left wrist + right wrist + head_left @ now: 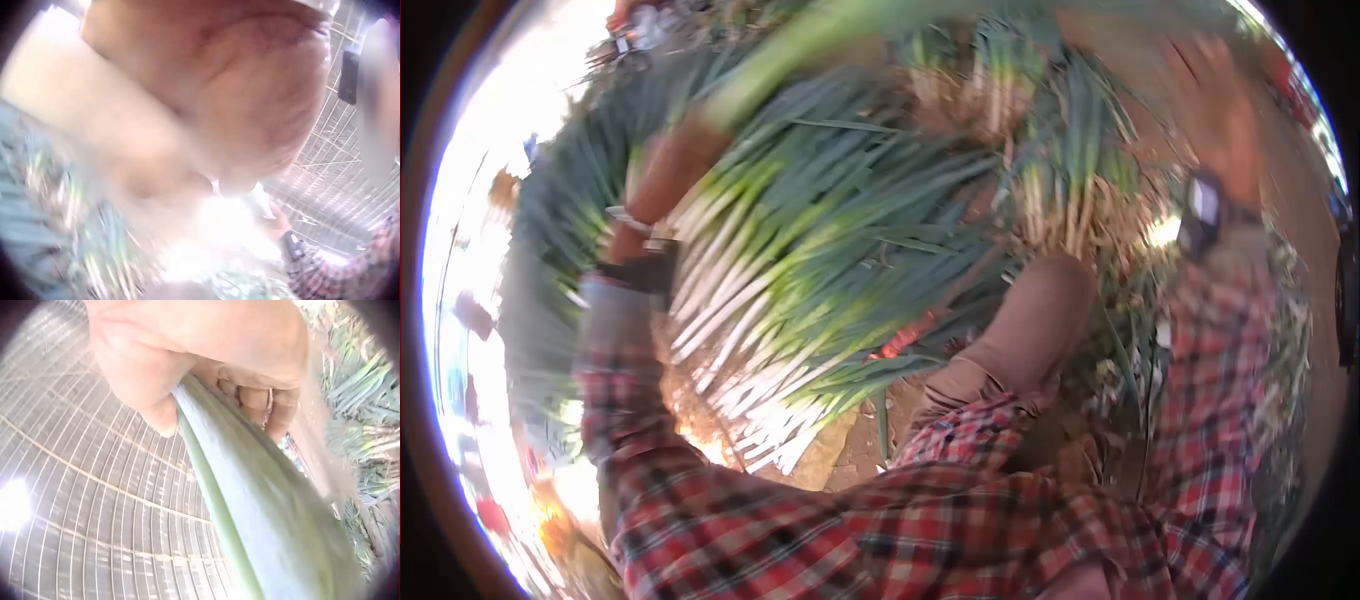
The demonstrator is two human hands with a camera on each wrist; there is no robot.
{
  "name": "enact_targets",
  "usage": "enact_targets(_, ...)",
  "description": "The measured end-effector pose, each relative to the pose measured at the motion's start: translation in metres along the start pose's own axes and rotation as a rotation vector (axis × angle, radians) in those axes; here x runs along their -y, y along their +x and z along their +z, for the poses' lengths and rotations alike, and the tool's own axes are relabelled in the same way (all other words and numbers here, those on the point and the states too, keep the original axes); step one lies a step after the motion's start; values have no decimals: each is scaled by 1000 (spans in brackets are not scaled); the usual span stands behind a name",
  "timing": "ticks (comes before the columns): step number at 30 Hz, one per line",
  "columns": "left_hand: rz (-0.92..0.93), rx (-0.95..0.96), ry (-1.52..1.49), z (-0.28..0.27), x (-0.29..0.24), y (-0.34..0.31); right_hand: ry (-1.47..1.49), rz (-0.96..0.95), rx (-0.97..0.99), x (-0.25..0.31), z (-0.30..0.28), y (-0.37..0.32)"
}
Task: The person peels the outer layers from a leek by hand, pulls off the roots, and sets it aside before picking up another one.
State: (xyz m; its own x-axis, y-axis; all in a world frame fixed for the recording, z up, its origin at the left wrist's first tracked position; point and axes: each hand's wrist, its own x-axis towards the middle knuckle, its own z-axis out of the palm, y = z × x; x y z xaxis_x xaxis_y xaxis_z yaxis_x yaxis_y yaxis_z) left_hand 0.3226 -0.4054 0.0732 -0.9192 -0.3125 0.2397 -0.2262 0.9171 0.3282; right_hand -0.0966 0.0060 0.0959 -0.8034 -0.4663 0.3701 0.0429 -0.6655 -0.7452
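A: Head view, badly motion-blurred. A person is crouched over a heap of onions (pixel 800 250), white shanks fanned toward the plaid shirt (pixel 960 520), green tops away. Where's the stalk in hand?

B: The right wrist view has it. The right hand (pixel 200 356) is up high, fingers and thumb curled round a green stalk (pixel 250 506) that runs down out of frame, with the roof netting (pixel 94 506) behind. The left hand (pixel 668 172) sits at the heap's upper left edge. A blurred green streak passes it, but I cannot tell whether it grips or lies spread.

A: Progress?

B: My reading is that a good share is done, since the heap is deep and laid one way. The rooted clumps (pixel 1060 200) behind it, near the right arm, look unsorted, so plenty is left.

A: Room to move?

B: Tight low down. The knee (pixel 1035 320) sits close to the heap's right edge, and only a strip of bare ground (pixel 855 450) shows between knee and shanks. Clumps crowd the right side. The open space is overhead, where the right hand is.
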Motion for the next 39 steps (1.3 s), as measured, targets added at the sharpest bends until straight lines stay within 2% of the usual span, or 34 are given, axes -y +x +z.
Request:
enact_targets(1,-33,-94,561,-26,84,4,-191,-124,295,-7,-22,20)
enact_targets(2,147,-222,893,-47,102,2,-203,13,468,-8,-39,22)
enact_targets(3,-345,-329,717,-45,44,17,-210,158,622,-10,-53,13)
enact_targets(4,-451,-381,829,-47,107,27,-383,135,355,-19,-57,-10)
enact_targets(5,-92,-509,687,-34,118,42,-548,106,89,-28,-72,-35)
enact_targets(6,-548,-286,597,0,65,69,-702,154,5,-27,-101,-66)
enact_targets(7,-108,-356,865,51,200,87,-842,207,-66,-30,-127,-98)
enact_targets(8,341,-332,1346,115,154,104,-727,334,-258,-34,-167,-129)
enact_targets(9,248,-267,1097,188,114,121,-597,457,-443,-34,-207,-162)
enact_targets(10,210,-162,185,261,77,147,-617,508,-588,-29,-234,-195)
enact_targets(11,-90,117,-164,305,-6,152,-652,566,-731,-30,-252,-227)
enact_targets(13,-356,415,-887,391,-103,171,-602,589,-824,-25,-291,-287)
enact_targets(16,-410,590,-1075,488,-193,205,-582,702,-985,-20,-284,-341)
enact_targets(18,-407,748,-1193,556,-217,236,-528,774,-1033,-24,-281,-358)
enact_targets(19,-408,761,-1187,585,-228,248,-517,823,-1026,-27,-279,-361)
enact_targets(21,-392,639,-934,641,-247,273,-487,869,-1055,-39,-268,-352)
enact_targets(22,-389,651,-932,685,-238,282,-499,924,-1011,-44,-273,-352)
enact_targets(24,-142,794,-586,765,-212,299,-504,978,-903,-52,-283,-347)
enact_targets(25,-138,794,-581,761,-230,304,-509,993,-901,-55,-286,-335)
enact_targets(27,-269,402,-152,739,-274,300,-465,995,-873,-59,-293,-303)
enact_targets(28,-473,614,-308,704,-294,314,-454,993,-867,-64,-301,-293)
enact_targets(30,-324,973,-286,717,-290,321,-553,954,-707,-79,-321,-264)
enact_targets(31,109,939,-441,718,-283,303,-636,950,-652,-88,-329,-244)
enact_targets(32,4,895,-573,836,-250,257,-650,901,-614,-102,-339,-226)
enact_targets(33,263,693,-841,725,-289,259,-663,848,-576,-117,-345,-208)
enact_targets(34,156,1047,-673,648,-329,278,-765,723,-422,-127,-347,-185)
enact_targets(35,125,1186,-842,617,-339,272,-619,699,-410,-129,-333,-155)
enact_targets(37,144,1406,-909,553,-357,268,-526,683,-399,-145,-322,-126)
enact_targets(39,140,1316,-948,512,-366,258,-404,723,-338,-145,-310,-112)
